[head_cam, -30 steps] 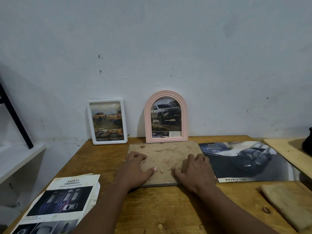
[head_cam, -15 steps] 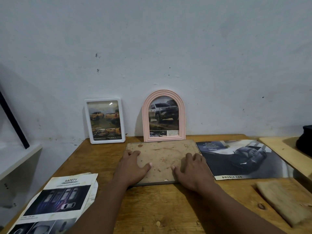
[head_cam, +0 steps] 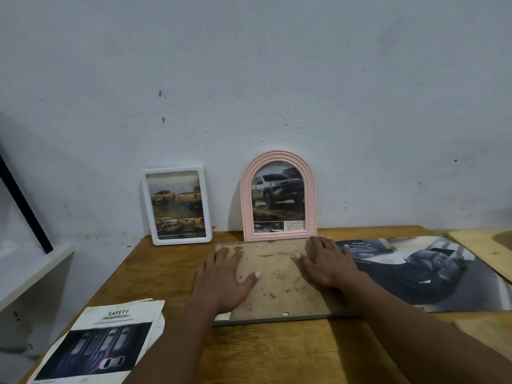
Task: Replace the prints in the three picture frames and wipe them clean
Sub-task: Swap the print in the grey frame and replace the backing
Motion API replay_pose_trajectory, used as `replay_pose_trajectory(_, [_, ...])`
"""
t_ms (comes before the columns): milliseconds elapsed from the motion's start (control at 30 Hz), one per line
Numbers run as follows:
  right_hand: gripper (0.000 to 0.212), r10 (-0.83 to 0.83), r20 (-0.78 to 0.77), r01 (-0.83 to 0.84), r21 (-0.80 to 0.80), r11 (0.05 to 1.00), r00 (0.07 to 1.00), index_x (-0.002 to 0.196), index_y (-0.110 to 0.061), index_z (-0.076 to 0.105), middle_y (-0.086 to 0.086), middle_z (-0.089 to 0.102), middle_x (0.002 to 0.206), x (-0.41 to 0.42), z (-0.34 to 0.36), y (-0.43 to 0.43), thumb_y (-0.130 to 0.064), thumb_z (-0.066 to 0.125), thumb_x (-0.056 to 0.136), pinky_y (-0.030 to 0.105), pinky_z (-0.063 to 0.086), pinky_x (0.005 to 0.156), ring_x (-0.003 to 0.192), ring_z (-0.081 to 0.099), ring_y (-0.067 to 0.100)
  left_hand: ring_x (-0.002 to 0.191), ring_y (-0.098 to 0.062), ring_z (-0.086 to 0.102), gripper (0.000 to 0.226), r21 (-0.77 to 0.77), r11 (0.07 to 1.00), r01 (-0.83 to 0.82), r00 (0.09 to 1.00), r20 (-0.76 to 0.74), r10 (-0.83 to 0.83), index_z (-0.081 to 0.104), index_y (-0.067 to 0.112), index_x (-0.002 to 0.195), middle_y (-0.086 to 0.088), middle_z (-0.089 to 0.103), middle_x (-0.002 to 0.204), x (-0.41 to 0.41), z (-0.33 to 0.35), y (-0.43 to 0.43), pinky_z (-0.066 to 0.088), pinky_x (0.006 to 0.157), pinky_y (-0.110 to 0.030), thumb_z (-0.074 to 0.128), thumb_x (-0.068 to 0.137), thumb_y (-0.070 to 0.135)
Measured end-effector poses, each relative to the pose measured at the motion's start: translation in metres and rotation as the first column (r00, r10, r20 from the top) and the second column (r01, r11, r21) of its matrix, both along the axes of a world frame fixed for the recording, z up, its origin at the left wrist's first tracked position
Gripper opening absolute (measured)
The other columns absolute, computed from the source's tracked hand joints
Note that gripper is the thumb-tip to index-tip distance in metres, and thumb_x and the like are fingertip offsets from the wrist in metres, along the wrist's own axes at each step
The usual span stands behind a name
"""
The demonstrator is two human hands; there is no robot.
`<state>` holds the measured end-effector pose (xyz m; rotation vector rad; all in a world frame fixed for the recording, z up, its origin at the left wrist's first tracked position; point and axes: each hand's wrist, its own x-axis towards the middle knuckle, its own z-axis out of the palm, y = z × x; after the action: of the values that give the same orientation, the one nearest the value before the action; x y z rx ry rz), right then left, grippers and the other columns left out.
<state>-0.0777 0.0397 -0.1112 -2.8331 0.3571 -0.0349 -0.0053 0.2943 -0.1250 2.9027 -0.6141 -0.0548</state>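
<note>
Wooden table [head_cam: 277, 353]: face-down frame [head_cam: 277, 281] lies just before pink arched frame [head_cam: 278, 196]. Left hand [head_cam: 225, 281] and right hand [head_cam: 328, 261] rest flat on its backing, fingers spread.

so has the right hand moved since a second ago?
Yes, the right hand slid forward over the backing board, now reaching its far edge below the pink frame.

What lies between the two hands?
Head view: only the bare, stained backing board; left hand and right hand rest flat on it.

The wooden table [head_cam: 277, 353] bears face-down frame [head_cam: 277, 275], car print [head_cam: 432, 273], safety leaflets [head_cam: 105, 345], white frame [head_cam: 177, 206], pink frame [head_cam: 278, 196]
</note>
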Motion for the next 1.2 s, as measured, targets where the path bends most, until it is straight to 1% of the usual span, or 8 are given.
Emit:
replay_pose_trajectory(100, [0.079,-0.013,0.059,0.015,-0.036,0.999,0.998,0.145,-0.02,0.033,0.007,0.029,0.161,0.006,-0.009,-0.002,-0.077,0.023,0.091,0.057,0.017,0.121,0.151,0.018,0.029,0.156,-0.025,-0.016,0.105,0.07,0.997,0.034,0.999,-0.044,-0.031,-0.004,0.039,0.161,-0.001,-0.013,0.17,0.004,-0.002,-0.002,-0.011,0.122,-0.049,-0.004,0.07,0.092])
replay_pose_trajectory(233, [0.085,-0.031,0.071,0.033,-0.031,0.999,0.997,0.14,-0.021,0.037,0.007,0.037,0.154,0.005,-0.012,-0.002,-0.084,0.02,0.085,0.053,0.032,0.115,0.144,0.032,0.028,0.155,-0.023,-0.02,0.087,0.087,0.995,0.048,0.993,-0.114,-0.038,-0.007,0.038,0.161,0.0,-0.018,0.169,0.004,0.002,-0.003,-0.004,0.124,-0.048,0.014,0.089,0.083])
replay_pose_trajectory(333, [0.081,-0.02,0.123,0.026,-0.047,0.999,0.992,0.137,-0.023,0.037,0.007,0.039,0.152,0.003,-0.016,0.0,-0.083,0.017,0.086,0.052,0.032,0.115,0.142,0.033,0.027,0.154,-0.022,-0.023,0.086,0.115,0.992,0.05,0.993,-0.115,-0.037,-0.01,0.038,0.16,0.0,-0.02,0.169,0.003,0.002,-0.003,-0.002,0.124,-0.048,0.014,0.09,0.082])
replay_pose_trajectory(467, [0.064,-0.047,0.215,0.066,-0.083,0.994,0.976,0.136,-0.02,0.042,0.009,0.049,0.144,-0.001,-0.015,0.005,-0.067,0.028,0.095,0.046,0.032,0.115,0.135,0.042,0.026,0.153,-0.024,-0.024,0.087,0.132,0.99,0.054,0.994,-0.1,-0.04,-0.011,0.037,0.16,-0.003,-0.022,0.168,0.003,0.002,-0.003,-0.006,0.124,-0.046,0.011,0.09,0.082])
replay_pose_trajectory(567, [0.059,-0.039,0.19,0.059,-0.1,0.993,0.981,0.132,-0.019,0.044,0.01,0.053,0.139,-0.002,-0.013,0.004,-0.063,0.03,0.096,0.045,0.035,0.113,0.129,0.047,0.026,0.155,-0.024,-0.02,0.088,0.116,0.992,0.049,0.991,-0.13,-0.034,-0.008,0.038,0.161,-0.001,-0.018,0.169,0.002,0.007,-0.005,0.0,0.124,-0.049,0.016,0.09,0.083])
replay_pose_trajectory(900, [0.072,-0.002,0.138,0.019,-0.124,0.992,0.99,0.136,-0.02,0.04,0.012,0.049,0.141,0.0,-0.012,-0.004,-0.075,0.025,0.091,0.044,0.043,0.106,0.128,0.047,0.027,0.156,-0.032,-0.004,0.101,0.128,0.992,0.0,0.997,-0.075,0.01,0.002,0.037,0.162,-0.004,-0.004,0.171,0.015,0.012,-0.017,0.009,0.123,-0.056,0.013,0.079,0.093])
replay_pose_trajectory(1067, [0.068,-0.031,0.176,0.036,-0.028,0.999,0.984,0.138,-0.021,0.041,0.009,0.048,0.144,-0.002,-0.015,-0.004,-0.071,0.033,0.092,0.045,0.04,0.109,0.131,0.046,0.026,0.157,-0.029,-0.009,0.093,0.066,0.998,-0.009,0.993,-0.115,0.017,0.002,0.036,0.162,-0.002,-0.009,0.171,0.012,0.011,-0.014,0.006,0.123,-0.054,0.017,0.086,0.087])
replay_pose_trajectory(1200, [0.061,-0.103,0.271,0.088,0.068,0.994,0.957,0.144,-0.021,0.042,0.006,0.048,0.147,-0.008,-0.01,-0.005,-0.057,0.046,0.095,0.047,0.034,0.115,0.136,0.043,0.024,0.157,-0.026,-0.008,0.081,-0.033,0.999,-0.028,0.99,-0.142,0.023,0.006,0.038,0.162,-0.001,-0.007,0.171,0.012,0.011,-0.007,0.006,0.125,-0.053,0.025,0.094,0.078])
